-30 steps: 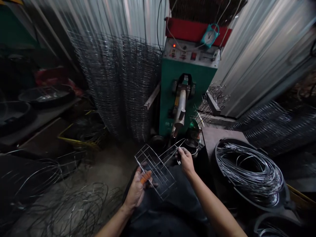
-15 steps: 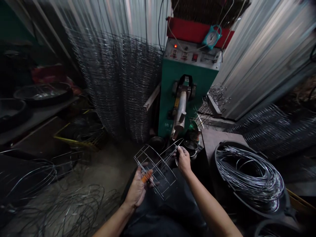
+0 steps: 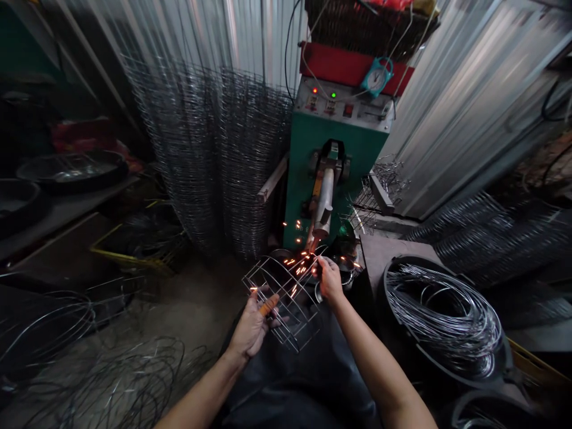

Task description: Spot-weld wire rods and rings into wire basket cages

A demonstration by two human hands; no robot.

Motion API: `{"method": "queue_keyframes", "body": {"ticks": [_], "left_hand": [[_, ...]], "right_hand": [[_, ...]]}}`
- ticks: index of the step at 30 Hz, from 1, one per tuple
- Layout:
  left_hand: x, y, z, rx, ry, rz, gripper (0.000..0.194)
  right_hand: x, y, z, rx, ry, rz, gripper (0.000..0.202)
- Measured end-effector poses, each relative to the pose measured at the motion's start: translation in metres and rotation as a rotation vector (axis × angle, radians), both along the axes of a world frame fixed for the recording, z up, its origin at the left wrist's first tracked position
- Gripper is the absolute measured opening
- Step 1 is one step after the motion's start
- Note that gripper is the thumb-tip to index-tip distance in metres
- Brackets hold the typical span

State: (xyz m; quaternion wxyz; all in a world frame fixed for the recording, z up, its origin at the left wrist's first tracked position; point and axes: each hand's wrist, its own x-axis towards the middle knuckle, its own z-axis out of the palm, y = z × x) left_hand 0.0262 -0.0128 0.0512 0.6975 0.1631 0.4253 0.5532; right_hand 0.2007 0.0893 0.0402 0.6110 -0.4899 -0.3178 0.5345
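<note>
The welding machine (image 3: 333, 167) stands at the middle back. Just before its arm (image 3: 322, 205) a wire frame (image 3: 281, 298) is held, the left hand (image 3: 252, 325) at the frame's near left side, the right hand (image 3: 330, 280) at its far right corner, right under the arm's tip. Left of the machine leans a stack of wire mesh (image 3: 214, 155). Right of the machine, and nearer, a tub (image 3: 393, 268) holds a wire coil (image 3: 442, 316). On top of the machine sits a clock (image 3: 378, 76). Loose wire (image 3: 111, 375) lies on the floor, left of the machine and nearer.
</note>
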Motion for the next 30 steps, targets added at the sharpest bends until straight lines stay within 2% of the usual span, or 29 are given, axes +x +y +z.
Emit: {"method": "queue_keyframes", "body": {"ticks": [3, 7, 9, 12, 17, 25, 30], "left_hand": [[0.000, 0.000, -0.001, 0.006, 0.004, -0.006, 0.053], [0.002, -0.002, -0.001, 0.037, 0.022, 0.015, 0.058], [0.005, -0.004, 0.001, 0.053, 0.050, 0.045, 0.063], [0.009, -0.007, 0.003, 0.074, 0.060, 0.071, 0.066], [0.010, -0.008, 0.004, 0.093, 0.079, 0.073, 0.066], [0.012, -0.002, -0.014, 0.103, -0.027, 0.050, 0.060], [0.011, 0.000, -0.011, 0.112, -0.029, 0.084, 0.058]], "right_hand": [[0.012, -0.016, 0.005, -0.047, -0.078, 0.075, 0.035], [0.034, -0.068, 0.007, 0.001, -0.398, 0.360, 0.033], [0.039, -0.092, 0.002, 0.041, -0.522, 0.448, 0.029], [0.035, -0.107, -0.008, 0.076, -0.598, 0.387, 0.026], [0.025, -0.099, -0.019, 0.137, -0.612, 0.305, 0.022], [0.025, -0.097, -0.019, 0.269, -0.726, 0.204, 0.017], [0.019, -0.090, -0.015, 0.271, -0.754, 0.214, 0.017]]}}
